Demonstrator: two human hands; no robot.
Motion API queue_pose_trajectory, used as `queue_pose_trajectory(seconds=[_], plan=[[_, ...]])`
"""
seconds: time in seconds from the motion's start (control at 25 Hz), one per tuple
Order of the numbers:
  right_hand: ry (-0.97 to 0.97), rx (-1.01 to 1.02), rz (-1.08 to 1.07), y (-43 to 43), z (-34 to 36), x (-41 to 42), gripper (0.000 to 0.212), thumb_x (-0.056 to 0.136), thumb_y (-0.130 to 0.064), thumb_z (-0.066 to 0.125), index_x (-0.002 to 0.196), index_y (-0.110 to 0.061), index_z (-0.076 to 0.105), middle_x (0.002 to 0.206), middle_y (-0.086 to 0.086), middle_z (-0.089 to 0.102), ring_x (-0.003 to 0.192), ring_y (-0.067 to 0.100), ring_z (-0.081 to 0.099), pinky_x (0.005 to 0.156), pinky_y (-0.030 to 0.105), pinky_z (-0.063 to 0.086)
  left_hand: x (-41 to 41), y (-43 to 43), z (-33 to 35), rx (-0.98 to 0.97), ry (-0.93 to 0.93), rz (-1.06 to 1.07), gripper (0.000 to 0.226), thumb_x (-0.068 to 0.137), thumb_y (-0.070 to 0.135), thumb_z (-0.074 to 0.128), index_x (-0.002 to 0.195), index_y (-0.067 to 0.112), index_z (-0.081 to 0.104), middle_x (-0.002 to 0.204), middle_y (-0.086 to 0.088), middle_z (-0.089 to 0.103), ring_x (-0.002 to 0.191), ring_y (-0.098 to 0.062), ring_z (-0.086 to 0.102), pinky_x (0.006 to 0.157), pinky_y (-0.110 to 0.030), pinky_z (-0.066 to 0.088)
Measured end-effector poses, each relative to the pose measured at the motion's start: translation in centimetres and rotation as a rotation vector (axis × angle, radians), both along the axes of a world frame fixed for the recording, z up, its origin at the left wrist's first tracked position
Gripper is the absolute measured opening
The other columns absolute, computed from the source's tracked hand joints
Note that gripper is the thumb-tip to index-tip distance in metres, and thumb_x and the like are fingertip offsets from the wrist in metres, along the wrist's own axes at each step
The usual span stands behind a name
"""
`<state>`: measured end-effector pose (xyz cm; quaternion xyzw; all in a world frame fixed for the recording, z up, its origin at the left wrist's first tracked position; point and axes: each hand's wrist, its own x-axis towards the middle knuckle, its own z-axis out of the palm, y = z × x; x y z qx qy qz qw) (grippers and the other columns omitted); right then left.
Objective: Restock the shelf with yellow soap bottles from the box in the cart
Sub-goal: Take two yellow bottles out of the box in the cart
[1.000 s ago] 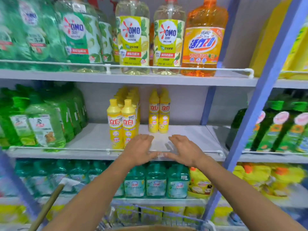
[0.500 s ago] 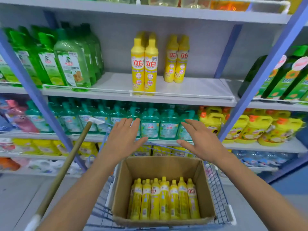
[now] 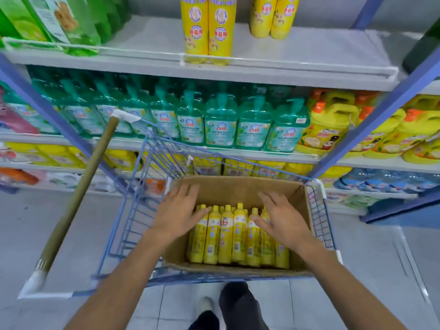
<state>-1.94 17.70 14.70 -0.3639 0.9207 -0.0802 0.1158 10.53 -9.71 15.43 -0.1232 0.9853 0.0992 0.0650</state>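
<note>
A cardboard box (image 3: pixel 238 186) sits in the blue wire cart (image 3: pixel 133 210) and holds several yellow soap bottles (image 3: pixel 226 236) lying side by side, caps pointing away. My left hand (image 3: pixel 177 213) hovers over the box's left side, fingers spread, fingertips at the leftmost bottle caps. My right hand (image 3: pixel 282 219) is spread over the right bottles, touching or just above them. Neither hand holds anything. On the white shelf (image 3: pixel 297 60) above stand two yellow bottles at the front (image 3: pixel 208 32) and two further back (image 3: pixel 271 17).
Green bottles (image 3: pixel 59 22) stand at the shelf's left. Teal pump bottles (image 3: pixel 221 122) fill the shelf below, with yellow jugs (image 3: pixel 328 129) to the right. A wooden pole (image 3: pixel 78 198) leans by the cart's left. Blue uprights (image 3: pixel 371 120) frame the bay. My feet (image 3: pixel 214 313) stand behind the cart.
My view has tilted down from the shelf to the cart. Both hands dropped from the shelf rail into the box and now reach the bottles.
</note>
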Motion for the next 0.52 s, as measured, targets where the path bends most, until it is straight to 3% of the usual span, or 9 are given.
queue_pose_trajectory(seconds=[0.2,0.52], plan=[[-0.268,0.116,-0.076,-1.1,-8.3,-3.1,0.069,0.1,-0.053,0.051,0.154,-0.014,0.034,0.15,0.01,0.043,0.139,0.034,0.04,0.109,0.043,0.039,-2.8,0.1,-8.5,0.099,-0.229,0.045,0.066,0.092,0.057,0.054,0.143,0.015,0.043,0.137,-0.013,0.052,0.125,-0.039,0.049,0.103,-0.045,0.044],[-0.532,0.172,-0.187,-4.4,-23.1,-8.3,0.064,0.095,-0.054,0.057,0.141,-0.01,0.046,0.142,0.015,0.05,0.131,0.035,0.048,0.102,0.047,0.046,-7.2,-2.7,-24.0,0.304,-0.545,0.156,0.063,0.09,0.055,0.062,0.138,0.019,0.046,0.126,-0.014,0.062,0.116,-0.037,0.059,0.092,-0.044,0.051]])
